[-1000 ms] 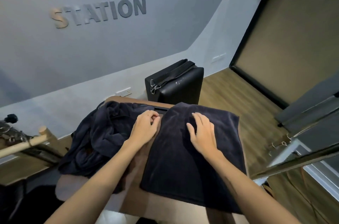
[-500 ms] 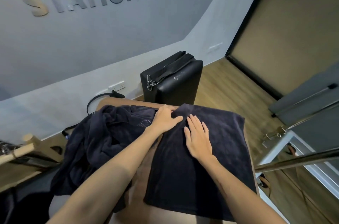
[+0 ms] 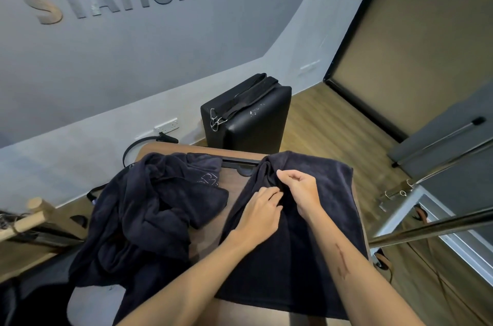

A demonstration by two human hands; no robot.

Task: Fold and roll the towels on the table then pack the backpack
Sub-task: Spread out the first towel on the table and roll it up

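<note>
Since 0.5 s ago both my hands have gone from flat pressing to gathering cloth. My left hand [image 3: 260,209] and right hand [image 3: 300,191] have fingers curled, pinching a ridge mid-way on the dark navy terry towel [image 3: 333,208], which lies on the brown wooden table [image 3: 210,221], right side. Risk: uneven pull skews the fold, or the near edge slides off. Long axis runs away from me.

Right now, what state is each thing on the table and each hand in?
Dark navy terry towel: spread on the table, far left part bunched up and lifted.
Crumpled pile of dark navy towels: unfolded, heaped at the table's left, draping over the edge.
Left hand: fingers curled into the spread towel's fabric.
Right hand: pinching the raised fold.
Brown wooden table: partly covered.
</note>
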